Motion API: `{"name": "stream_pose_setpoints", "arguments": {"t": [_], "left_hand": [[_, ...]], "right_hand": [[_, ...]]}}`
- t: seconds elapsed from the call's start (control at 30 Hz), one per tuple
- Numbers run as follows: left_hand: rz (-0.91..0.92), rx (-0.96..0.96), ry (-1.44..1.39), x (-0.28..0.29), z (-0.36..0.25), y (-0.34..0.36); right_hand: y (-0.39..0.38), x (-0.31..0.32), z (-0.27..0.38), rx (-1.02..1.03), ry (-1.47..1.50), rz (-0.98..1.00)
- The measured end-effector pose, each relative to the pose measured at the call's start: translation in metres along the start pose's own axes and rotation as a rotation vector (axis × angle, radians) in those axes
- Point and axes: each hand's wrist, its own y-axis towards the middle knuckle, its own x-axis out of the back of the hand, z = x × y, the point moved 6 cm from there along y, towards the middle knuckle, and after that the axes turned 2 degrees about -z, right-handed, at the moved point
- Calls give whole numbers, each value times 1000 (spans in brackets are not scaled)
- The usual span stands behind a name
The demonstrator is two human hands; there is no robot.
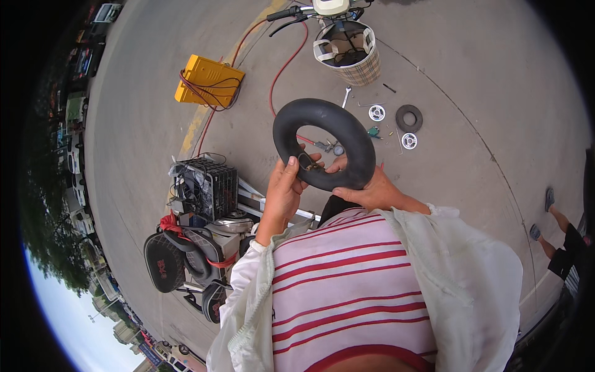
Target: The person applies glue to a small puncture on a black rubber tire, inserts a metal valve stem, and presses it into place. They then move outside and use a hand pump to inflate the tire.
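A black inner tube [319, 111], plump and ring-shaped, is held up in front of my chest by both hands. My left hand [286, 186] grips its lower left part, with the thumb on top near the valve stem [308, 164]. On the lower right, my right hand [372, 189] is closed round the tube; its fingertips show through the ring's hole. Past the tube, a tyre inflator with a round gauge [338, 150] lies on the ground, joined to a red hose [273, 93]. A small green object [374, 131] rests beside it.
Two small wheel rims [376, 113], a small black tyre [409, 118] and a wrench [346, 95] lie on the concrete. A scooter's checked basket [361, 69] stands ahead. Leftward are a yellow case [209, 80] and a vehicle with a black crate [207, 186]. A person's legs [558, 226] show far right.
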Motion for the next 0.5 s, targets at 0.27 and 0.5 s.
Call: {"name": "stream_pose_setpoints", "arguments": {"t": [0.27,0.5], "left_hand": [[59,28,221,33,-46,100],[357,368,342,33,-49,167]], "right_hand": [[76,-16,-1,59,56,-220],[99,-38,-55,-59,814,-514]]}}
